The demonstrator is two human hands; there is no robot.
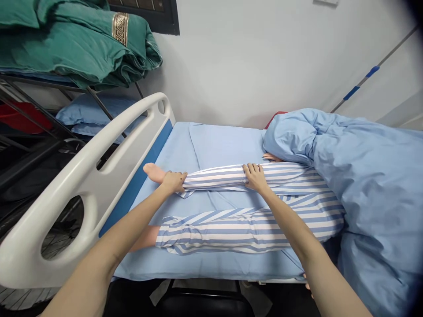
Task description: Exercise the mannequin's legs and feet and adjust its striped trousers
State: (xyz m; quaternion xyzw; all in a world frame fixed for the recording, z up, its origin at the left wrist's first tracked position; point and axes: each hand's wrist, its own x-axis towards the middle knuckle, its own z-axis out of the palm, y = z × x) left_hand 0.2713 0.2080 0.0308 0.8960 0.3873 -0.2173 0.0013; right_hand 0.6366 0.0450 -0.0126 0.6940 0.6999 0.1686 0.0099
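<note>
A body in blue-and-white striped trousers lies on the bed; I cannot tell whether it is a person or a manikin. My left hand (175,181) is closed around the ankle of the far leg (214,177), beside the bare foot (153,172). At that leg's knee, my right hand (255,176) grips the striped cloth and the limb beneath, fingers bent over the far side. The far leg lies nearly straight. Closer to me is the near leg (211,229), untouched, its ankle partly behind my left forearm. A light blue quilt (370,189) hides the upper body.
A white bed end board (132,127) with cut-out handles stands at the left. Beyond it, a metal rack bears green folded fabric (82,44). A black chair (201,304) sits at the near bed edge. Fingers (272,156) show from under the quilt.
</note>
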